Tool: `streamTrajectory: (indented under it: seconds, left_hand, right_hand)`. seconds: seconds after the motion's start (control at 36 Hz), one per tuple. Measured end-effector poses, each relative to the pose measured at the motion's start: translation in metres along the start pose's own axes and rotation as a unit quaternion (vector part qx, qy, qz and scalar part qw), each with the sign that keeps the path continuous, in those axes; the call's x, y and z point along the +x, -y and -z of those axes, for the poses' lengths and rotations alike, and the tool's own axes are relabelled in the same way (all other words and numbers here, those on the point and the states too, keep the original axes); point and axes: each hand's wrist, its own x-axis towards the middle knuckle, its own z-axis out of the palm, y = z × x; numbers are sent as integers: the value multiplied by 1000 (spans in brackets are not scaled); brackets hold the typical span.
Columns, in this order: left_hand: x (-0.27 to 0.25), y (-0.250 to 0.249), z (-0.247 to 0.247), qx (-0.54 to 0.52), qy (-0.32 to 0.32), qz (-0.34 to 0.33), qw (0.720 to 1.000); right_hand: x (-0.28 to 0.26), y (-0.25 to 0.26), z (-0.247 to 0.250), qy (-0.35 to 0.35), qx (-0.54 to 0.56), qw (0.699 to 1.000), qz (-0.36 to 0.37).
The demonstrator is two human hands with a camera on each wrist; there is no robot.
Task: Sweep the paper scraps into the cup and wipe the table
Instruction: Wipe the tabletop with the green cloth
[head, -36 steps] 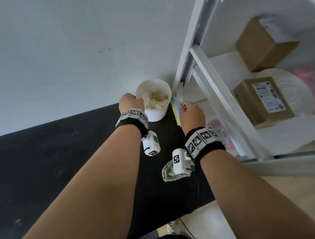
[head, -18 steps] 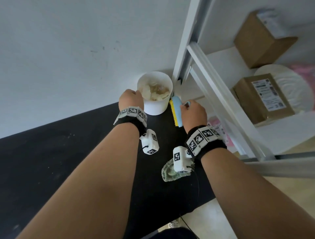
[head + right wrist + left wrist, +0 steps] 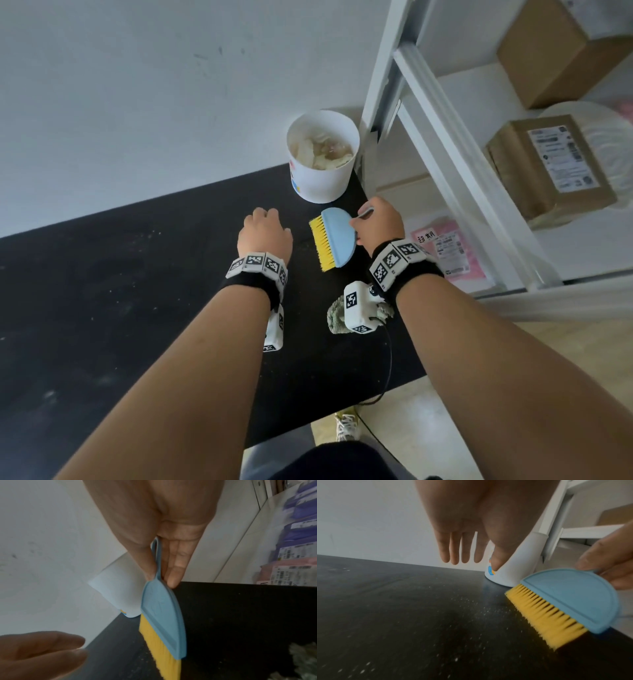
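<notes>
A white paper cup [image 3: 322,164] full of paper scraps [image 3: 320,152] stands at the far right corner of the black table [image 3: 102,291]. My right hand [image 3: 376,226] pinches the handle of a small blue brush [image 3: 337,236] with yellow bristles [image 3: 544,616], held just above the table in front of the cup [image 3: 513,563]. My left hand [image 3: 265,234] hovers left of the brush with straight, relaxed fingers [image 3: 453,549] and holds nothing. Fine white dust [image 3: 471,608] speckles the tabletop. A grey-green cloth [image 3: 337,315] lies on the table under my right wrist.
A white wall [image 3: 137,85] runs behind the table. A white metal shelf frame [image 3: 445,120] stands right of the cup, holding cardboard boxes [image 3: 548,164] and a pink packet [image 3: 442,246]. The table's near edge drops to a pale floor [image 3: 428,428].
My left hand has let go of the cup and drawn back toward me. The right hand has pulled the brush away from the cup rim, down and back over the table.
</notes>
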Motion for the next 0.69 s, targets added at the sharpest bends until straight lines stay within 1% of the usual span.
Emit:
streamTrajectory:
  seconds: [0.11, 0.25, 0.5, 0.61, 0.69]
  left_hand:
    - [-5, 7, -11, 41, -11, -25, 999]
    - [-4, 11, -23, 56, -29, -37, 997]
    - [0, 11, -29, 48, -32, -30, 998]
    - [-1, 10, -27, 52, -35, -29, 998]
    - [-4, 7, -25, 54, -37, -29, 997]
  right_hand:
    - [13, -10, -2, -8, -80, 997, 0]
    - [23, -20, -10, 1, -142, 990, -16]
    - [30, -24, -15, 18, -205, 979, -11]
    - [28, -23, -15, 34, -210, 977, -8]
    - [23, -23, -12, 29, -208, 978, 9]
